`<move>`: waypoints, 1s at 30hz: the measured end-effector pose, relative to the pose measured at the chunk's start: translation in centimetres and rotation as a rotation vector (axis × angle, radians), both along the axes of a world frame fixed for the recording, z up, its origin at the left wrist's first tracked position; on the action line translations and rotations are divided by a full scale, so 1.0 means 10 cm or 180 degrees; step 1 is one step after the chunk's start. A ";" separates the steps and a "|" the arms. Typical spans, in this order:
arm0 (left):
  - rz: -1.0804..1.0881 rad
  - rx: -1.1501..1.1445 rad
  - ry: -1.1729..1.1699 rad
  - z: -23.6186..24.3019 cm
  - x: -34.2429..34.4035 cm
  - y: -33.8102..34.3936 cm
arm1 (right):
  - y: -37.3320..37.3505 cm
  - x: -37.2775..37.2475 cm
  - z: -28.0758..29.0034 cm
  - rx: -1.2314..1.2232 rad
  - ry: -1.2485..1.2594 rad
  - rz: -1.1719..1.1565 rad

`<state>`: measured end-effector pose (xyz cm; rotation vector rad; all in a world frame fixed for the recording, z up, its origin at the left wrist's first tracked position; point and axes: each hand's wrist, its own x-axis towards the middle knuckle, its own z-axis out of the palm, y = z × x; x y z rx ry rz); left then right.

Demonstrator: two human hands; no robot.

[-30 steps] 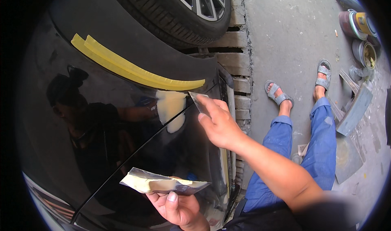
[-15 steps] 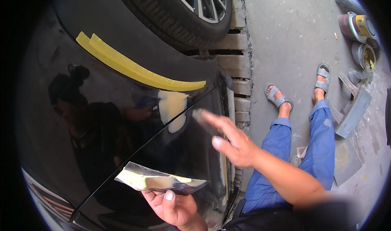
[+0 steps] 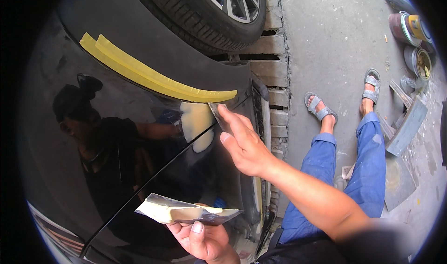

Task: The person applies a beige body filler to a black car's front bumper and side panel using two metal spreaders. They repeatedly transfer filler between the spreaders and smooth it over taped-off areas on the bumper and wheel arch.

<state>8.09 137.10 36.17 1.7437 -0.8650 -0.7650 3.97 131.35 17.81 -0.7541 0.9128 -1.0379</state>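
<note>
My left hand (image 3: 202, 238) grips a thin metal plate (image 3: 179, 209) heaped with pale-yellow putty along the bottom of the view. My right hand (image 3: 242, 147) holds a small flat spreader (image 3: 217, 115) under its fingers at the upper right edge of a cream filler patch (image 3: 195, 122). The patch lies on the glossy black car panel (image 3: 60, 157), across a seam, just below two overlapping strips of yellow masking tape (image 3: 153, 77). The panel mirrors a person in a dark cap and top. Whether the spreader touches the surface is hard to tell.
A tyre and alloy wheel (image 3: 223, 21) are at the top, beside a slatted edge (image 3: 269, 68). On the grey concrete floor (image 3: 326, 40) are cans (image 3: 414, 59), boards (image 3: 405, 124) and a flat sheet (image 3: 398, 185) at right. My sandalled feet (image 3: 319, 105) and blue trousers are below me.
My right hand dipped down and rightward half a second ago and is now up and left again, with the spreader at the patch's edge. My left hand with the plate has shifted only slightly.
</note>
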 end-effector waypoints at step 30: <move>0.0024 0.0059 0.0007 -0.04 -0.02 0.02 | -0.10 0.04 0.13 -0.0218 0.0197 -0.0329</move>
